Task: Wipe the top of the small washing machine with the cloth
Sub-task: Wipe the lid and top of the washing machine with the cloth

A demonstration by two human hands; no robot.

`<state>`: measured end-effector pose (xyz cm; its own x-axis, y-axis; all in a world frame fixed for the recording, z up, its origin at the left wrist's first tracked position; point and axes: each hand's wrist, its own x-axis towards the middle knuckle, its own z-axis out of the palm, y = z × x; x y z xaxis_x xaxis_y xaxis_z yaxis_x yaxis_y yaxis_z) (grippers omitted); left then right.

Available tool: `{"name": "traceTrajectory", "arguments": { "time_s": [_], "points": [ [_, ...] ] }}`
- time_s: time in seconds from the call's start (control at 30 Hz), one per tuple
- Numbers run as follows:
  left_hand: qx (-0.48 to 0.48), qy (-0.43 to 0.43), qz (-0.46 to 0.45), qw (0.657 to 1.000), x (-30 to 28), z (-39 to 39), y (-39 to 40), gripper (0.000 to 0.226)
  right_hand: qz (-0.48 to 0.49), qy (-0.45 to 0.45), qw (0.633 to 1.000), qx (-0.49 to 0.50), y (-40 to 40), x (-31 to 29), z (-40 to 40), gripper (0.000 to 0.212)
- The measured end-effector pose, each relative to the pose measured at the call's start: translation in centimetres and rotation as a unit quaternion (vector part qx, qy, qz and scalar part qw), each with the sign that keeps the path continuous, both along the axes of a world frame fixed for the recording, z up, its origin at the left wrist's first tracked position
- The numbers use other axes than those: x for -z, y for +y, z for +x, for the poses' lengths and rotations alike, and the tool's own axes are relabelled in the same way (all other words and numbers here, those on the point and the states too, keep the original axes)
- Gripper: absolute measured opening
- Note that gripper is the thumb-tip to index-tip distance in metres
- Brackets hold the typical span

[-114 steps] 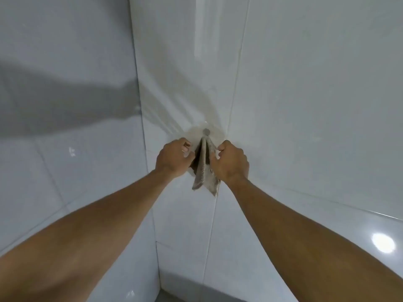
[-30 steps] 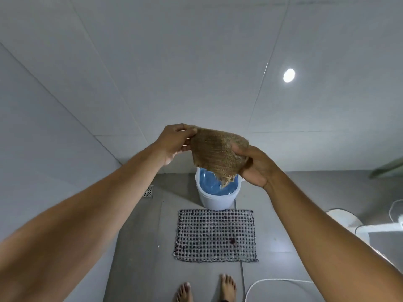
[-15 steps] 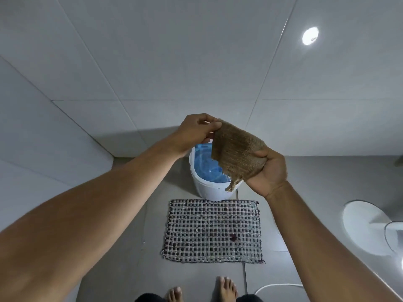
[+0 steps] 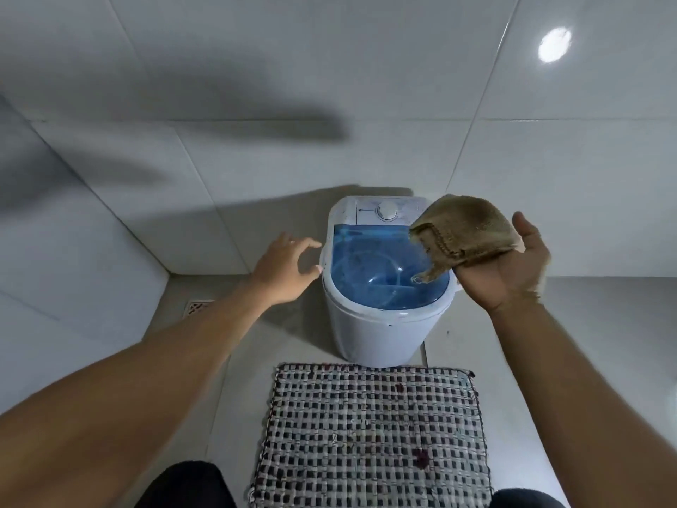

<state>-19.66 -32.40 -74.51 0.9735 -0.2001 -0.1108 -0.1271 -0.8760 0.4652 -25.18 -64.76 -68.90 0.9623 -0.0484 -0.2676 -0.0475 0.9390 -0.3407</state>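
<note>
Change since earlier frame: left hand (image 4: 284, 273) has let go of the cloth (image 4: 463, 234) and dropped beside the machine; the camera now sits lower and nearer, so the washing machine (image 4: 381, 287) fills more of the view.
Left hand: fingers spread and released, holding nothing; fingertips just beside the machine's left rim, contact cannot be confirmed.
Right hand (image 4: 507, 267): palm turned up, thumb raised; the cloth lies folded across the fingers, which are hidden beneath it, so the firmness of the grasp cannot be told.
Cloth: brown, coarse weave, frayed hem and one loose thread hanging; held above the right side of the lid, apart from it.
Washing machine: small, white body, standing on the floor against the tiled wall (image 4: 329, 86).
Lid (image 4: 377, 273): translucent blue, closed; drum visible through it.
Control panel: white dial (image 4: 387, 211) at the rear edge of the top.
Mat (image 4: 370, 438): woven checked pattern, lying on the floor directly in front of the machine, touching or nearly touching its base.
Floor drain (image 4: 198, 306): at left, near the wall corner.
Wall: light reflection at upper right; arm shadows across the tiles.
</note>
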Motion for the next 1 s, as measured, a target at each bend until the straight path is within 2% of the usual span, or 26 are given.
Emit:
{"name": "traceTrajectory", "arguments": {
  "time_s": [0.1, 0.3, 0.47, 0.5, 0.6, 0.87, 1.0],
  "points": [
    [0.012, -0.027, 0.042, 0.999, 4.0, 0.3, 0.7, 0.057, -0.045, -0.012, 0.998, 0.034, -1.0, 2.1, 1.4, 0.057],
    [0.031, -0.052, 0.075, 0.995, 7.4, 1.2, 0.0, 0.059, -0.052, -0.041, 0.994, 0.087, -3.2, 5.2, 3.0, 0.061],
    [0.026, -0.038, 0.075, 0.996, 7.7, 1.5, -0.2, 0.057, -0.089, -0.038, 0.989, 0.109, -4.2, 5.5, 2.9, 0.091],
    [0.03, -0.035, 0.079, 0.996, 7.6, 1.8, -0.3, 0.057, -0.096, -0.033, 0.988, 0.113, -4.5, 5.5, 3.0, 0.089],
    [0.041, -0.04, 0.098, 0.993, 7.8, 2.3, -0.3, 0.057, -0.121, -0.007, 0.985, 0.126, -5.1, 5.7, 3.8, 0.062],
    [0.037, -0.035, 0.158, 0.986, 8.3, 2.8, -0.3, 0.059, -0.213, 0.115, 0.96, 0.139, -6.0, 8.2, 9.3, 0.039],
    [0.031, -0.046, 0.176, 0.983, 8.8, 2.9, -0.3, 0.07, -0.297, 0.142, 0.94, 0.091, -5.1, 8.9, 12.5, 0.031]
  ]
}}
